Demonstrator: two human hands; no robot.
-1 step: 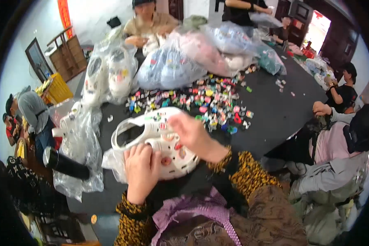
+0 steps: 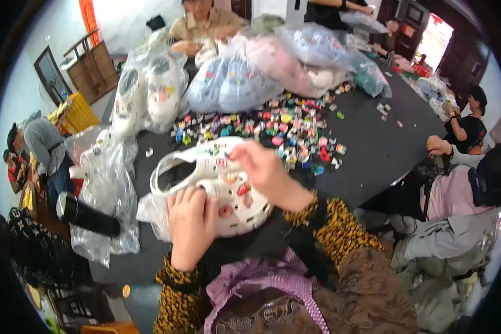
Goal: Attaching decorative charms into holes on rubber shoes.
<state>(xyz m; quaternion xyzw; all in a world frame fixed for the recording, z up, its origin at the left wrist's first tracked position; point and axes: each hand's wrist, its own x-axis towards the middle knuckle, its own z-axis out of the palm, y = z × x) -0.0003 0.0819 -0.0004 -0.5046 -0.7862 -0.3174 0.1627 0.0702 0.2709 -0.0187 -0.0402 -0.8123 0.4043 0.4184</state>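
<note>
A pair of white clogs lies in front of me on the table, with small coloured charms in their holes. My left hand (image 2: 191, 224) is closed over the near clog (image 2: 256, 216) at the edge of its foot opening. Over the toe of the far clog (image 2: 206, 150), my right hand (image 2: 264, 171) has its fingers bent together. A small dark red bit shows at their tips, too small to name. Crumpled clear plastic (image 2: 155, 214) sticks out by the near clog's heel.
Beyond the clogs spreads a pile of colourful charms (image 2: 284, 127) on the black table (image 2: 373, 150). Bagged blue clogs (image 2: 234, 89) and bagged white clogs (image 2: 162, 100) lie behind it. At left, a black bottle (image 2: 89, 215) rests on clear plastic (image 2: 103, 250). Other people sit or stand around.
The whole view has shifted slightly, so the table and clogs sit a little higher. My right hand, blurred before, is sharper now, with its fingertips at the far clog's toe. My left hand keeps its hold.
</note>
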